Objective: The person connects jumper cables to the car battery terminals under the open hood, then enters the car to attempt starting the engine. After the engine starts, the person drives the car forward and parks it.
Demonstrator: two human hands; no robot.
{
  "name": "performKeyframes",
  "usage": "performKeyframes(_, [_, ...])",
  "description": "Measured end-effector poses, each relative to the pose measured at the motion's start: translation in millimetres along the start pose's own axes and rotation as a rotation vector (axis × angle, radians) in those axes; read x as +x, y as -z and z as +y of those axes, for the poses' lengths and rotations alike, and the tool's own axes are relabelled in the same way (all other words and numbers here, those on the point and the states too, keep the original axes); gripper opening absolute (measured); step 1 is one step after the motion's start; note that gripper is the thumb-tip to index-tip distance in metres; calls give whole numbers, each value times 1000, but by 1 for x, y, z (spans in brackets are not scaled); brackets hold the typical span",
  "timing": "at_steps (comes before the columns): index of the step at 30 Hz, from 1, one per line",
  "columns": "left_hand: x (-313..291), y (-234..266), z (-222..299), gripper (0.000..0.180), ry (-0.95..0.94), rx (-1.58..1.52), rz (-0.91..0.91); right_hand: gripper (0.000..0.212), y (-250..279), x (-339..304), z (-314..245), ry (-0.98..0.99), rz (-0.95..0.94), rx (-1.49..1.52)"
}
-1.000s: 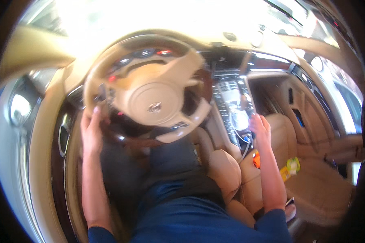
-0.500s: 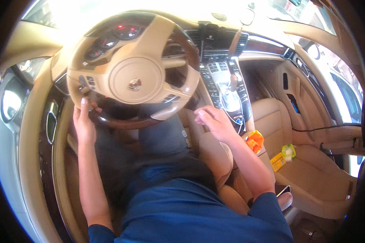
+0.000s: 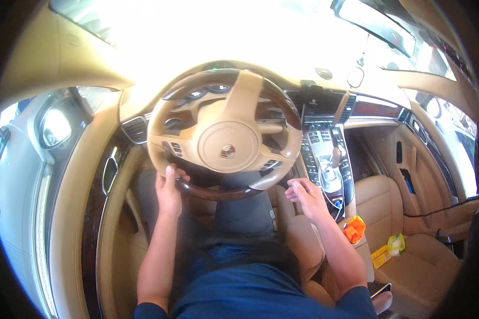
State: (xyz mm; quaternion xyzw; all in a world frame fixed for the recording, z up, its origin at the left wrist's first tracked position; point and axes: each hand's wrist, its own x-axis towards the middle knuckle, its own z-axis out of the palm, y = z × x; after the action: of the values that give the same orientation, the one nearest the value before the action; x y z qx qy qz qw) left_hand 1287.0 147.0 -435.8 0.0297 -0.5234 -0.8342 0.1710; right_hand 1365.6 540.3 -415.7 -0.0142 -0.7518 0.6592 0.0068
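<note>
A beige steering wheel with dark wood rim sections stands in front of me, turned so its spokes sit aslant. My left hand is closed round the lower left of its rim, thumb lying on the near side and fingertips showing past it. Just off the lower right of the rim is my right hand, its fingers loosely bent and nothing seen in them. The centre console, with its buttons and gear lever, lies to the right of that hand.
On the console behind my right hand is an orange crumpled item. The passenger seat holds a yellow packet and a green-and-white packet. My left side is bounded by the driver's door. Glare washes out the windscreen.
My view has tilted up and swung left, so the cabin sits lower and further right, and the rear-view mirror shows more. Both hands keep about the same places by the wheel.
</note>
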Motion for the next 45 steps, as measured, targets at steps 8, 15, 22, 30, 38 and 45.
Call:
performKeyframes(8, [1, 3, -3, 37, -2, -20, -55, 47, -16, 39, -24, 263, 259, -26])
performKeyframes(15, [2, 4, -4, 36, -17, -19, -67, 36, -35, 82, -46, 407, 286, 30])
performKeyframes(22, [-2, 1, 1, 31, -42, -74, -95, 38, -48, 94, -42, 443, 382, 27])
performKeyframes(30, [0, 3, 1, 36, 26, 58, 43, 43, -54, 90, -44, 359, 478, -120])
performKeyframes(38, [16, 14, -3, 46, -63, 136, 50, 53, -62, 82, -36, 304, 540, -125])
performKeyframes(45, [73, -13, 52, 52, -358, 338, 42, 47, -114, 67, 7, 186, 641, 194])
